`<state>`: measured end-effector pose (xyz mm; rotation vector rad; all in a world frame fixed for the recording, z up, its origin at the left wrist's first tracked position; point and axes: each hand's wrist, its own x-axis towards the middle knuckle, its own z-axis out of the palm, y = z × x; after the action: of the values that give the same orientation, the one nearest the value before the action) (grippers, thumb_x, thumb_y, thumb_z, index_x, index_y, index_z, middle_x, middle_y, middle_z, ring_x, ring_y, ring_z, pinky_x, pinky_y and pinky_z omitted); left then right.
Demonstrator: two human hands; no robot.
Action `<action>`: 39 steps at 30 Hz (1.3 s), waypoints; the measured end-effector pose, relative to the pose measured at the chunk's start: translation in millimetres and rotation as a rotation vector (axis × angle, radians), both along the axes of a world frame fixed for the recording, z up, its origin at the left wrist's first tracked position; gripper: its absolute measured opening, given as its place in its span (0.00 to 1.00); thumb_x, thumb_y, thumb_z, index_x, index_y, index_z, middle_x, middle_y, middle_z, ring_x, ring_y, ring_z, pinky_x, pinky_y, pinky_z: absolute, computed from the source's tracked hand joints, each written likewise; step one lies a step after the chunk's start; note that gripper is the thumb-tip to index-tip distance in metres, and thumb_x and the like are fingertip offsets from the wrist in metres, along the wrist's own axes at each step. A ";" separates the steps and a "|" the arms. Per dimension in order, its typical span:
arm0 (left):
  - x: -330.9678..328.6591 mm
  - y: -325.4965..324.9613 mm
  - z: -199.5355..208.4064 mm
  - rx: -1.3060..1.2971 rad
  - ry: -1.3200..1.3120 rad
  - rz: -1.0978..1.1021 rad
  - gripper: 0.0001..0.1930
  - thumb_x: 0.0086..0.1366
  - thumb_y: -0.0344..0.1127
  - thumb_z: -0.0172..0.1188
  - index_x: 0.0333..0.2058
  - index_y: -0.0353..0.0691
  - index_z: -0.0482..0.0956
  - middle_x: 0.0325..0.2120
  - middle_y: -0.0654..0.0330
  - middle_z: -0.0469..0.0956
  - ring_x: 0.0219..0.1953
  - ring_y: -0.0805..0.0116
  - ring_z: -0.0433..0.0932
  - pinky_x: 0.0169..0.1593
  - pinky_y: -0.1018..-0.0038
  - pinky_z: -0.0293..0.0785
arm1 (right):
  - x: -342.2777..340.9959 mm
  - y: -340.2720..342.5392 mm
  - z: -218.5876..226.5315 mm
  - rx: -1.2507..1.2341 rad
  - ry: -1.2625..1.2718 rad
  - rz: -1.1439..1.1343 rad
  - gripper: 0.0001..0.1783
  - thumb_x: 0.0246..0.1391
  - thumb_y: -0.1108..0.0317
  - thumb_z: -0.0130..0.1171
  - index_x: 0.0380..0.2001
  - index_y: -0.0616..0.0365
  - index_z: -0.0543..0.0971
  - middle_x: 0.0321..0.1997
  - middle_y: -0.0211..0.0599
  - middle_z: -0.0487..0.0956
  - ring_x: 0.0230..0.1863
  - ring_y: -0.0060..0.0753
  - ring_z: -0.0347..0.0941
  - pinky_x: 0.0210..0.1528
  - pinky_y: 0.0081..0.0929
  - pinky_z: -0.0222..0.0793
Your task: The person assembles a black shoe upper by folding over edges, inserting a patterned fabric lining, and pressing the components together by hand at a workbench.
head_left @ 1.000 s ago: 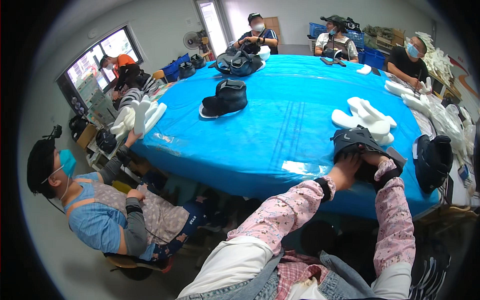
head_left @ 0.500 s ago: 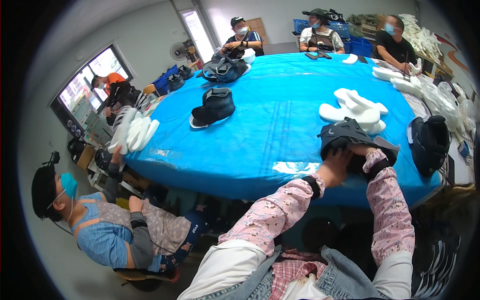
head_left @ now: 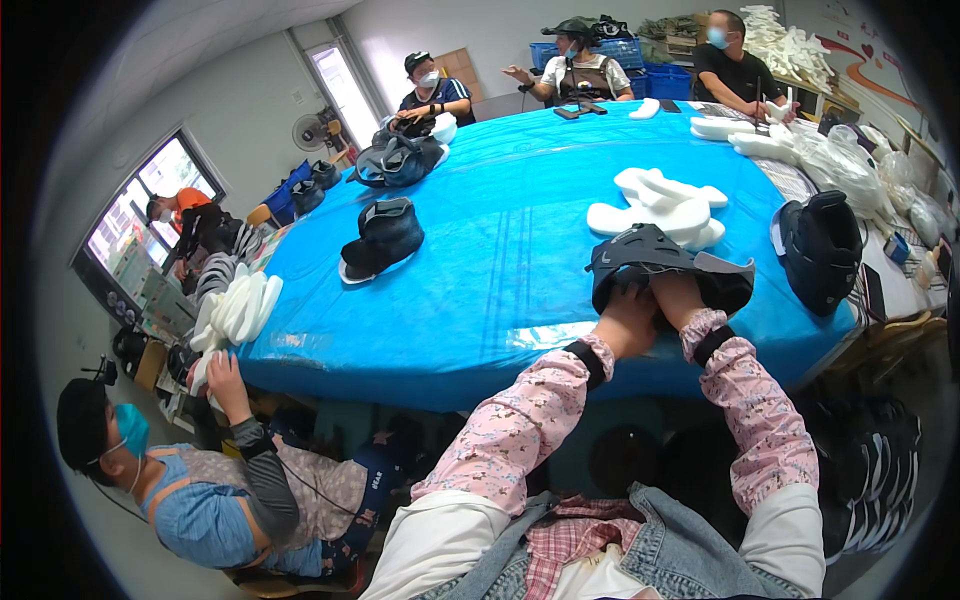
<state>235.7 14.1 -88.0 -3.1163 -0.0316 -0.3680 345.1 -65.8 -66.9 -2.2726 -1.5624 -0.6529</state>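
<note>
A black padded boot (head_left: 640,250) lies on its side on the blue-covered table in front of me, its opening turned towards me. My left hand (head_left: 628,320) reaches to the lower left of that opening, its partly visible fingers bent against the boot. Deeper in goes my right hand (head_left: 680,296), whose fingers are hidden inside; whether they hold anything does not show. A grey flap sticks out at the boot's right side. Just behind it is a loose pile of white foam foot-shaped pieces (head_left: 660,218). Another black boot (head_left: 818,252) stands to the right.
The blue sheet (head_left: 470,300) covers a large table. One black boot (head_left: 382,238) stands left of centre, with more black boots (head_left: 395,158) farther back. White foam pieces (head_left: 240,305) are stacked at the left edge, where a seated co-worker (head_left: 215,480) handles one. Other people sit along the far side.
My view has swung right, so the table appears shifted left. My right hand sits deeper in the boot. The co-worker on the left has raised a second hand to the foam pieces.
</note>
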 end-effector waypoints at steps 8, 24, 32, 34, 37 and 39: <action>9.2 9.8 2.0 -0.174 -0.119 -0.131 0.20 0.52 0.32 0.49 0.45 0.32 0.70 0.50 0.48 0.66 0.51 0.50 0.63 0.54 0.58 0.60 | -3.7 -47.7 -38.5 0.048 0.108 0.124 0.18 0.49 0.65 0.48 0.41 0.67 0.72 0.49 0.52 0.70 0.52 0.49 0.64 0.54 0.38 0.58; -17.5 14.6 -5.3 -0.142 -0.127 -0.047 0.31 0.53 0.43 0.53 0.50 0.25 0.63 0.53 0.42 0.62 0.56 0.49 0.61 0.60 0.63 0.55 | -8.0 -48.0 -51.9 0.017 0.080 0.096 0.33 0.53 0.53 0.47 0.55 0.66 0.60 0.61 0.49 0.59 0.62 0.46 0.54 0.60 0.40 0.51; -18.5 -1.2 18.1 -0.213 -0.100 0.065 0.30 0.52 0.46 0.56 0.46 0.25 0.66 0.33 0.41 0.75 0.36 0.49 0.75 0.40 0.62 0.71 | -5.7 -54.9 -58.1 -0.019 0.100 0.080 0.35 0.53 0.52 0.48 0.57 0.65 0.58 0.61 0.50 0.58 0.62 0.47 0.54 0.60 0.42 0.51; -18.3 8.5 27.4 -0.232 -0.088 0.094 0.28 0.50 0.45 0.57 0.44 0.27 0.67 0.27 0.44 0.75 0.30 0.48 0.75 0.33 0.61 0.71 | -13.7 -50.3 -45.5 -0.024 0.114 0.074 0.35 0.53 0.53 0.48 0.57 0.66 0.57 0.61 0.50 0.58 0.62 0.47 0.54 0.60 0.41 0.50; -26.9 9.5 12.1 -0.181 -0.145 0.004 0.29 0.50 0.46 0.58 0.45 0.29 0.67 0.35 0.42 0.73 0.39 0.49 0.73 0.42 0.62 0.69 | -6.7 -53.7 -52.9 0.007 0.053 0.051 0.34 0.53 0.54 0.48 0.57 0.66 0.58 0.61 0.50 0.59 0.62 0.47 0.54 0.60 0.41 0.50; -45.1 7.9 -6.9 -0.001 -0.352 -0.148 0.30 0.52 0.47 0.58 0.48 0.31 0.66 0.47 0.43 0.68 0.52 0.51 0.65 0.54 0.62 0.61 | -7.4 -51.0 -55.0 -0.019 0.089 0.067 0.34 0.53 0.53 0.47 0.57 0.66 0.58 0.61 0.50 0.59 0.62 0.47 0.53 0.61 0.40 0.49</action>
<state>190.6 21.9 -94.9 -3.0192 0.1989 -0.9126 337.7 -116.7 -121.9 -2.2205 -1.6008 -0.5145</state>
